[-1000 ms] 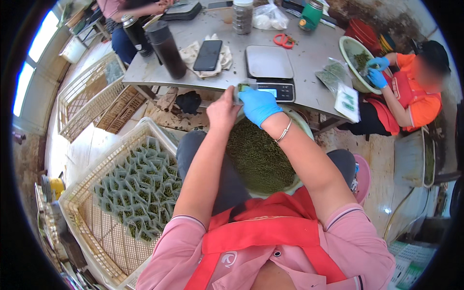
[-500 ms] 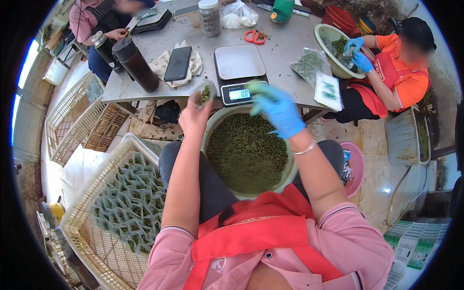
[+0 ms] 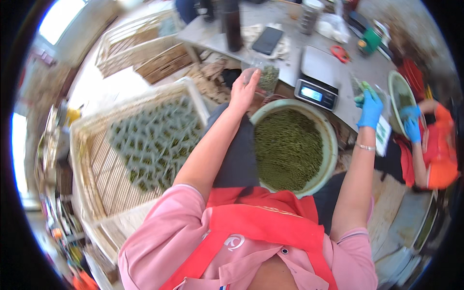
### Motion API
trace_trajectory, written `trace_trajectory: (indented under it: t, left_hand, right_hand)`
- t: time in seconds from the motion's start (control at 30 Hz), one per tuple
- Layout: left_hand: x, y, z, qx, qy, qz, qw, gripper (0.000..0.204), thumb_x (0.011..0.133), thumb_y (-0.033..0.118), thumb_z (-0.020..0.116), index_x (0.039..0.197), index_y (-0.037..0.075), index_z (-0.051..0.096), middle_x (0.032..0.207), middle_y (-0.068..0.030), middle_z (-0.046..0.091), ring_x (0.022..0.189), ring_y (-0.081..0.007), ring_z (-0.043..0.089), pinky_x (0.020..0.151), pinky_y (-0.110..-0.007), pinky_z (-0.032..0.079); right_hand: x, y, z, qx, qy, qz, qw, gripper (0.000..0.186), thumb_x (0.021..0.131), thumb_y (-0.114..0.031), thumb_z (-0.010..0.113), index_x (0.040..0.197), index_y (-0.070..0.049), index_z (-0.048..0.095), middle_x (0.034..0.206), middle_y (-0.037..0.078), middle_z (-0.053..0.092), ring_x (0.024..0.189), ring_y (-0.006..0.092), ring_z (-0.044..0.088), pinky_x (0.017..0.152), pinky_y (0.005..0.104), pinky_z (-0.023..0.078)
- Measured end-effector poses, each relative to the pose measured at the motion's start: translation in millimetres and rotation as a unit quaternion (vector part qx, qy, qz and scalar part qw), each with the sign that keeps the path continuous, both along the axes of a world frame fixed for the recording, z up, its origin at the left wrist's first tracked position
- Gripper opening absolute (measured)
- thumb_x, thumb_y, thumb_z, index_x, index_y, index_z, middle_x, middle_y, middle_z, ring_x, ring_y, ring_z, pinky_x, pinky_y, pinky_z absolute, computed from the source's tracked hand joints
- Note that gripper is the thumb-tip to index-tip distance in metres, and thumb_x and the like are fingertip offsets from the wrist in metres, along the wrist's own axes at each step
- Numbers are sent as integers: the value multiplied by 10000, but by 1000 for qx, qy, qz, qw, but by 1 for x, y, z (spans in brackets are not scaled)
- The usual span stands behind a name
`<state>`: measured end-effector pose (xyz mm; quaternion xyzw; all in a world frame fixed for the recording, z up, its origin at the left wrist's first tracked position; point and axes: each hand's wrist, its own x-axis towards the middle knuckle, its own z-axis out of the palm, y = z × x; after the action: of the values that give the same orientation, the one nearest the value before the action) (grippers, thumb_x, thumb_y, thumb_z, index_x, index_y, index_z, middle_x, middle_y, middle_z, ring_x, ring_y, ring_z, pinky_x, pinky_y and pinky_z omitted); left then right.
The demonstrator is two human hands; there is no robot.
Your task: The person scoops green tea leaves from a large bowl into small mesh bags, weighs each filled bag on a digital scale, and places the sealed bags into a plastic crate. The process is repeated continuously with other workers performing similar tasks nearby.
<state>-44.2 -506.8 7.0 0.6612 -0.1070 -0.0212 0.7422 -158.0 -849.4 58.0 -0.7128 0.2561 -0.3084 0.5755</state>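
Observation:
My left hand (image 3: 245, 87) grips a clear bag of green granules (image 3: 268, 77) above the front edge of the metal table, left of the digital scale (image 3: 315, 95), whose pan is bare. My right hand (image 3: 369, 105), in a blue glove, is closed on a small green object (image 3: 363, 88), too blurred to name, at the scale's right, near white packets with green print (image 3: 383, 137). Below the scale, between my legs, sits a pale green basin (image 3: 329, 150) heaped with green granules. To the left, a plastic crate (image 3: 94, 183) holds many upright filled bags (image 3: 154, 142).
A co-worker in orange (image 3: 440, 150), wearing blue gloves, handles a tilted basin (image 3: 396, 96) at the right. On the table lie a phone (image 3: 267, 39), red scissors (image 3: 340, 53), a dark bottle (image 3: 231, 26), jars and a white bag (image 3: 332, 28). More crates (image 3: 125, 43) stand behind left.
My hands have separated: the left lifted the bag, the right moved rightward past the scale with the green object. The view has swung left, showing more floor and wall there.

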Motion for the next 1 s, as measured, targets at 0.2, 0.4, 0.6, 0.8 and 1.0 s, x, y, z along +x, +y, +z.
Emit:
trace_trajectory:
  t: [0.2,0.4,0.6,0.8,1.0]
  left_hand:
    - [-18,169,37,171,-66,196,963,443,895,414,505,1129,41,553,922,-146,634,807,-213,646,736,-350,468]
    - [-105,378,78,475,16,485,734,596,886,565,373,1195,77,519,996,-189,634,930,-303,617,798,-412,460]
    - [-134,547,-28,579,166,437,668,616,845,517,462,1218,27,483,1106,-244,581,1033,-342,570,875,-398,428]
    - [-109,478,-18,443,212,349,798,710,753,449,633,1225,-52,462,1142,-247,562,1083,-348,539,914,-375,413]
    - [-73,442,72,468,-137,402,775,463,818,332,637,1110,-14,540,1043,-137,608,934,-223,588,856,-310,450]
  right_hand:
    - [39,64,-23,-161,31,137,977,334,899,-121,498,1221,-41,541,866,52,659,708,112,602,649,247,480]
    - [-14,81,-53,-33,-18,151,988,354,897,-95,511,1244,-26,507,1125,74,584,844,126,592,740,258,480]
    - [-69,124,-98,36,113,269,956,332,876,-69,549,1202,-9,539,1133,91,584,889,138,588,787,269,485]
    - [-115,171,-134,-140,294,362,873,330,786,-77,628,1102,10,585,1029,137,638,917,200,614,824,310,472]
    - [-146,204,-160,-305,441,439,721,327,708,-305,654,932,-68,630,949,198,627,898,367,597,778,443,478]
